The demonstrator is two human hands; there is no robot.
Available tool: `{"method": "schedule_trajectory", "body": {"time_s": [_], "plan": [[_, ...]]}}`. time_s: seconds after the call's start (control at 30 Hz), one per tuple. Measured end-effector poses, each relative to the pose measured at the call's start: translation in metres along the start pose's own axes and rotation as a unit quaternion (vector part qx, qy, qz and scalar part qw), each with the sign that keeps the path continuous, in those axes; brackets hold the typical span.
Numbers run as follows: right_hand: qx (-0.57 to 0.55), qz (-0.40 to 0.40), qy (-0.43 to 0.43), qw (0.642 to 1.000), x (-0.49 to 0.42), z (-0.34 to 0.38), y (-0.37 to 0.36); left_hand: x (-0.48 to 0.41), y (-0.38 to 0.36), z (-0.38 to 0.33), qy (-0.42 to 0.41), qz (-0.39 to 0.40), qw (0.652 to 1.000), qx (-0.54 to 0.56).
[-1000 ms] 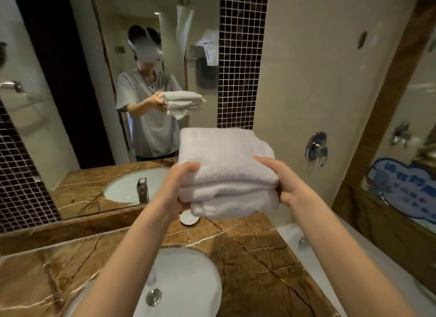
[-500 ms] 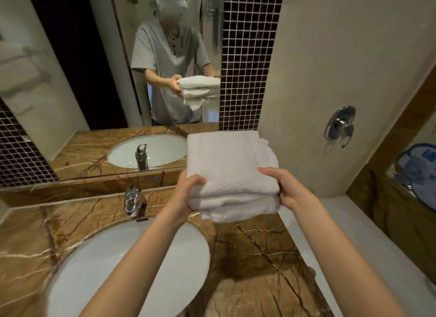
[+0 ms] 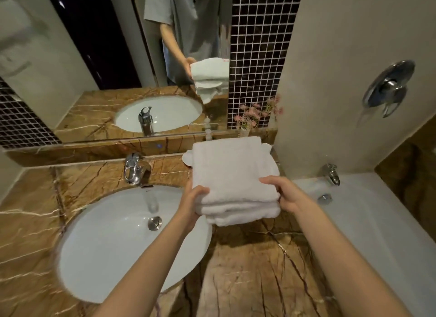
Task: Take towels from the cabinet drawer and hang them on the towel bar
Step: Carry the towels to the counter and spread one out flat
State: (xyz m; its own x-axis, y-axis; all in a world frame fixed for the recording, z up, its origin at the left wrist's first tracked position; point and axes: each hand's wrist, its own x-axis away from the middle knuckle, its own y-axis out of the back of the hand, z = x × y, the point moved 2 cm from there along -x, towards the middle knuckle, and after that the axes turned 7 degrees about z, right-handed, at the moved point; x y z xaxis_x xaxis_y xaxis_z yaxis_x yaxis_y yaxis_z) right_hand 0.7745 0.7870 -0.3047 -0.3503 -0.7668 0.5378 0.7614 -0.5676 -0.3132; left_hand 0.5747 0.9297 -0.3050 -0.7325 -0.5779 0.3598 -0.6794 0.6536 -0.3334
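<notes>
No writing or brand mark can be read anywhere; a small red mark shows on the towel's mirror reflection but is too blurred to make out.

A stack of folded white towels [image 3: 232, 175] is held in the air over the brown marble counter [image 3: 247, 265], just right of the white oval sink [image 3: 113, 241]. The chrome faucet [image 3: 134, 167] stands at the sink's 12 o'clock, at about 9 o'clock from the towels. Behind the stack, at its 12 o'clock, a small vase of pink flowers [image 3: 256, 114] sits against the dark mosaic tile strip [image 3: 257, 57], and a white dish [image 3: 187, 156] peeks out at the stack's 10 o'clock, partly hidden by it. The mirror [image 3: 94, 57] fills the upper left. At 3 o'clock lies the white bathtub [image 3: 368, 222] with its spout [image 3: 331, 174]; a chrome wall valve [image 3: 389, 86] is at 2 o'clock.

Both forearms reach forward from the bottom edge. The left hand [image 3: 192, 203] clamps the stack's near left corner, thumb on top. The right hand [image 3: 286, 194] grips the near right edge, fingers curled over the top layer.
</notes>
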Motion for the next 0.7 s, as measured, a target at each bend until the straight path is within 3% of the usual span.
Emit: {"method": "schedule_trajectory", "body": {"time_s": [0.23, 0.7], "plan": [[0.006, -0.042, -0.034, 0.999, -0.029, -0.024, 0.027, -0.029, 0.001, 0.041, 0.046, -0.044, 0.998, 0.017], [0.024, -0.097, -0.066, 0.993, -0.086, -0.056, 0.067, -0.093, 0.004, 0.084, 0.078, -0.053, 0.995, -0.038]]}}
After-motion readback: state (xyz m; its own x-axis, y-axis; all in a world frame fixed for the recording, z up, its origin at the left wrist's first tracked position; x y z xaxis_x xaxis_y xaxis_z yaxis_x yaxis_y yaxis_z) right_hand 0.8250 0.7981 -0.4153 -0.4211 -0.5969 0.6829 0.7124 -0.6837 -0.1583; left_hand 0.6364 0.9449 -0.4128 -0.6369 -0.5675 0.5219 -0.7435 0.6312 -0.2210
